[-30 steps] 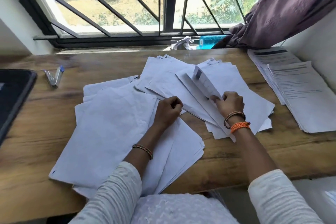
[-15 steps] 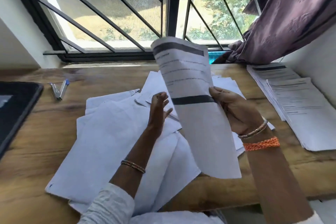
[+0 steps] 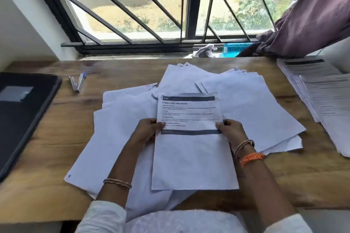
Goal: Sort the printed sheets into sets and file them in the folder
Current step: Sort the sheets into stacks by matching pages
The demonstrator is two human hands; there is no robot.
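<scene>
A printed sheet (image 3: 191,157) with a dark header bar and a dark lower band is held face up in front of me, above the desk. My left hand (image 3: 146,132) grips its left edge, thumb on top. My right hand (image 3: 232,131) grips its right edge the same way. Under it lies a loose spread of face-down white sheets (image 3: 117,138) across the middle of the wooden desk (image 3: 37,185). A black folder (image 3: 22,115) lies shut at the left edge. Two stacks of face-up printed sheets (image 3: 322,104) sit at the right.
A small stapler (image 3: 77,82) lies on the desk between the folder and the sheets. A barred window runs along the back, with a crumpled cloth (image 3: 205,53) and a blue object (image 3: 235,49) on its sill. A purple curtain (image 3: 312,15) hangs at the upper right.
The right hand lifted one sheet from the spread and turned it printed side up. The left hand left the pile and took the sheet's left edge, so both hands hold it level.
</scene>
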